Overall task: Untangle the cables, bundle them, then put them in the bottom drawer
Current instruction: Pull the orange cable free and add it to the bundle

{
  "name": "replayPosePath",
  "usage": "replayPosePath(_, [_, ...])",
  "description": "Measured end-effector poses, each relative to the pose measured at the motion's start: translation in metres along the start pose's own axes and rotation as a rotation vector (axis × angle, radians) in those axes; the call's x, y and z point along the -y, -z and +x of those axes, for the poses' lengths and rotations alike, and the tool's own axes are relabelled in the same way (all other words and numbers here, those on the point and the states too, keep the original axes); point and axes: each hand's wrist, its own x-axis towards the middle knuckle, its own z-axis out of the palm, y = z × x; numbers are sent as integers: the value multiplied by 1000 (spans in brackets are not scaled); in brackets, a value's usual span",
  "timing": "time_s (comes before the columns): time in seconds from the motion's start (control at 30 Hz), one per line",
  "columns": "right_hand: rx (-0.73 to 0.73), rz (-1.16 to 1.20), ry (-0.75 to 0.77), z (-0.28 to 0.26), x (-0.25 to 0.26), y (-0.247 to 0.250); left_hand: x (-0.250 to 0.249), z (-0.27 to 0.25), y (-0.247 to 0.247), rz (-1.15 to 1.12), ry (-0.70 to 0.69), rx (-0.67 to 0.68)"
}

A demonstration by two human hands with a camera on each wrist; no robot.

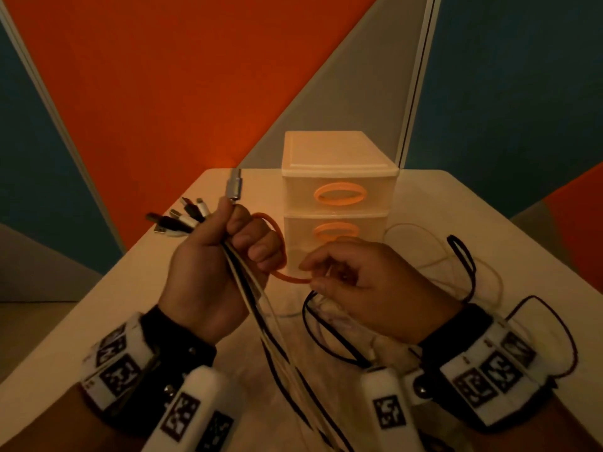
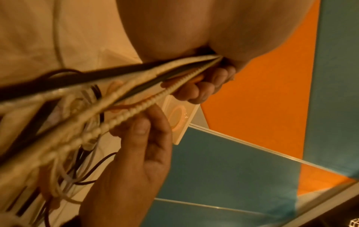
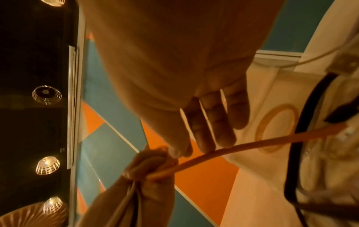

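While the left hand (image 1: 215, 272) clenches the cables (image 1: 248, 288) in front of the drawer unit (image 1: 339, 203), the right hand (image 1: 368, 288), pinching the orange cable (image 1: 280, 243), should draw it slowly, so no loop catches.

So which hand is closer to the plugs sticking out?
Left. The left hand grips the cables just below the plugs, which fan out above its thumb. The right hand is further along, pinching the orange cable.
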Motion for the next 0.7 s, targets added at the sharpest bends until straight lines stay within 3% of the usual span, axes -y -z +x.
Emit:
replayPosePath(0.13, [22,-96,-11,3,-2,-8,1,-2,1,-59,47,25])
replayPosePath(0.2, [103,27,-69,0,-5,-6,-4,-1,5,-122,71,55])
replayPosePath(0.3, [248,289,-266,-7,-4,0,-17,0,12,-243,101,139])
replayPosePath(0.4, [272,221,-489,-8,-6,13,-31,-2,15,-317,152,231])
replayPosePath(0.5, [36,-164,-401,-2,-18,26,-25,-4,8,-208,280,295])
replayPosePath(0.57, [-68,-52,-345,-1,-18,26,-17,-5,5,-125,348,318])
replayPosePath(0.63, [24,339,-320,-3,-10,20,-13,-5,5,-125,369,311])
replayPosePath(0.7, [210,443,-245,-5,-2,11,-15,-2,9,-171,347,278])
